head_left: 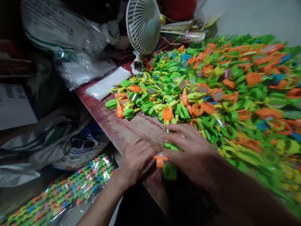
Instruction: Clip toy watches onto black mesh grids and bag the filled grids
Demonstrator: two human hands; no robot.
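Observation:
My left hand [141, 158] is at the table's near edge, its fingers curled together against an orange plastic toy watch [161, 160]. Just to the right, my right hand [191, 147] arches over a bright green toy watch [171, 146], which shows between its thumb and fingers. Another green piece [169, 172] hangs below the orange one, partly in shadow. Beyond my fingertips, a large heap of green, orange, yellow and blue toy watches [174, 88] spreads over the table. The undersides of both hands are hidden.
A white fan [144, 26] stands behind the heap. Clear plastic bags [109, 83] lie on the red, worn table [131, 128] at the left. Below the edge, a clear bag holds many coloured pieces [70, 191]. White sacks [63, 28] crowd the left side.

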